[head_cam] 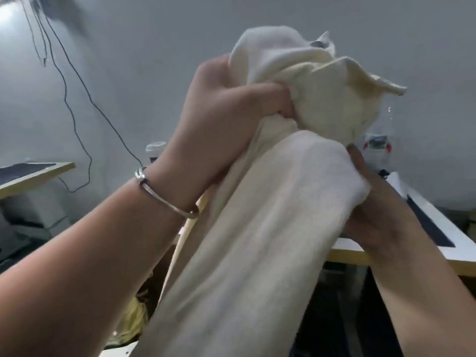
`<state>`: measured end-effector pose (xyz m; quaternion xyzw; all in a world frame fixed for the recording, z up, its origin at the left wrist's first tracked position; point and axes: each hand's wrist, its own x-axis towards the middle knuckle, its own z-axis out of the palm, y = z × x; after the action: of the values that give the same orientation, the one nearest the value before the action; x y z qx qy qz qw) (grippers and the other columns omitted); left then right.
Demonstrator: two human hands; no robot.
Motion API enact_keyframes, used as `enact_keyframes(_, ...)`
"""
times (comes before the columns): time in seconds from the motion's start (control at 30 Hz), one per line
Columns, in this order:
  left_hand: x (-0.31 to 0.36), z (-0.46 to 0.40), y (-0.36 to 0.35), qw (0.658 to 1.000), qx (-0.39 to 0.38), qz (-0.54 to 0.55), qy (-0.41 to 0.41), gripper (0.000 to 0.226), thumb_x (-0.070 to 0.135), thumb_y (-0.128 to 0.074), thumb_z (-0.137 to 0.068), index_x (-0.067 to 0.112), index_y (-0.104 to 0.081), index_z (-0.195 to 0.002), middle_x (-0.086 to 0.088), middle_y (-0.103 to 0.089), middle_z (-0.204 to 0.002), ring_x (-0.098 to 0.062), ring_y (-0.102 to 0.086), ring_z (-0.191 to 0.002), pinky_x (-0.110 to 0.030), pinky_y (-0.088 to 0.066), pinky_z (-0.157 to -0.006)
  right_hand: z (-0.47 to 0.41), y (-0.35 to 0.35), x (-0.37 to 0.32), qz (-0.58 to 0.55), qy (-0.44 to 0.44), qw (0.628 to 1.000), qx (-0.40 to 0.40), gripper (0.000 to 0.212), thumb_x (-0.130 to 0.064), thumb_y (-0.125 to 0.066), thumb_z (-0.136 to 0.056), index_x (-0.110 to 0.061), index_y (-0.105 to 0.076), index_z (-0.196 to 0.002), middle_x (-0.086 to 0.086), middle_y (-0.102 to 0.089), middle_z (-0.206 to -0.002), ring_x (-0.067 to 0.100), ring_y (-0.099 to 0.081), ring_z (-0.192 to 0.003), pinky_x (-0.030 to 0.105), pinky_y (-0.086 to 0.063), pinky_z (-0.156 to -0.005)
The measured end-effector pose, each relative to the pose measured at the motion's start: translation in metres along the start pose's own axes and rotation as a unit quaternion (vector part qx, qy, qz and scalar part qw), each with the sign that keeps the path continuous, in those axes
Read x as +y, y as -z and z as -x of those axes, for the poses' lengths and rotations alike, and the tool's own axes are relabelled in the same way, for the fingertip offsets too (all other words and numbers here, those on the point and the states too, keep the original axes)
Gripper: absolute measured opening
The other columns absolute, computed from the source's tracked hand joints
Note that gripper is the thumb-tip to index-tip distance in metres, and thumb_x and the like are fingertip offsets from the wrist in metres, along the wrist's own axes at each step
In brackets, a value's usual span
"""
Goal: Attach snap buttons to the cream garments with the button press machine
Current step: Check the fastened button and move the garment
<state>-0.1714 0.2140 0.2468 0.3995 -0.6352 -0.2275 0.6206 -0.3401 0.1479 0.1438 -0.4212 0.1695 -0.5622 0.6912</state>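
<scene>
head view: two hands, left hand and right hand, both grip one cream garment.

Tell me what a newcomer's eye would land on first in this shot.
The cream garment fills the middle of the view, bunched and lifted high in front of the grey wall. The left hand, with a silver bangle on its wrist, grips the fabric near the top, and the right hand holds it lower at the right. Dark cables hang down the wall at left.

A white table with a yellow edge carries a dark strip and a plastic bottle near its far edge.
</scene>
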Motion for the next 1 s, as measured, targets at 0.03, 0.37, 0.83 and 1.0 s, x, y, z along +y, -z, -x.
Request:
enact_keyframes(0.03, -0.008, 0.002, 0.001, 0.999, -0.027, -0.024, 0.009, 0.022, 0.001, -0.072, -0.068, -0.01, -0.067, -0.086, -0.007, -0.063, -0.076, -0.02, -0.06, -0.068, -0.031, -0.047, -0.058, 0.001, 0.007, -0.004, 0.027, 0.015, 1.0, -0.008, 0.04, -0.015, -0.07, -0.072, -0.024, -0.058, -0.11, -0.005, -0.074, -0.076, 0.012, -0.071, -0.066, 0.028, -0.057, -0.054)
enact_keyframes(0.37, -0.125, 0.104, 0.084, 0.843, -0.252, -0.294, 0.374, 0.039, 0.073, -0.069, -0.068, 0.044, -0.075, -0.094, 0.018, -0.077, -0.087, 0.006, -0.07, -0.081, -0.016, -0.052, -0.074, 0.011, 0.033, 0.043, 0.139, -0.157, 0.977, 0.036, 0.018, -0.018, -0.075, -0.066, -0.009, -0.064, -0.076, 0.011, -0.069, -0.071, 0.02, -0.066, -0.059, 0.028, -0.056, -0.052)
enact_keyframes(0.83, -0.131, 0.075, 0.084, 0.935, -0.157, -0.068, 0.31, 0.061, 0.062, -0.088, -0.048, 0.026, -0.074, -0.096, -0.006, -0.074, -0.092, -0.019, -0.067, -0.083, -0.037, -0.048, -0.079, 0.008, -0.006, 0.084, 0.128, -0.149, 0.965, -0.173, 0.025, -0.004, -0.071, -0.072, -0.01, -0.069, -0.096, 0.013, -0.066, -0.092, 0.025, -0.063, -0.079, 0.029, -0.055, -0.069)
enact_keyframes(1.0, -0.15, 0.066, 0.099, 0.91, -0.169, 0.065, 0.372, 0.074, 0.018, -0.092, -0.051, 0.023, -0.069, -0.12, -0.012, -0.072, -0.095, -0.024, -0.071, -0.085, -0.029, -0.056, -0.067, 0.008, 0.016, 0.075, 0.104, -0.07, 0.991, -0.051, 0.034, -0.003, -0.069, -0.066, -0.015, -0.071, -0.098, 0.013, -0.069, -0.092, 0.025, -0.067, -0.075, 0.03, -0.058, -0.064)
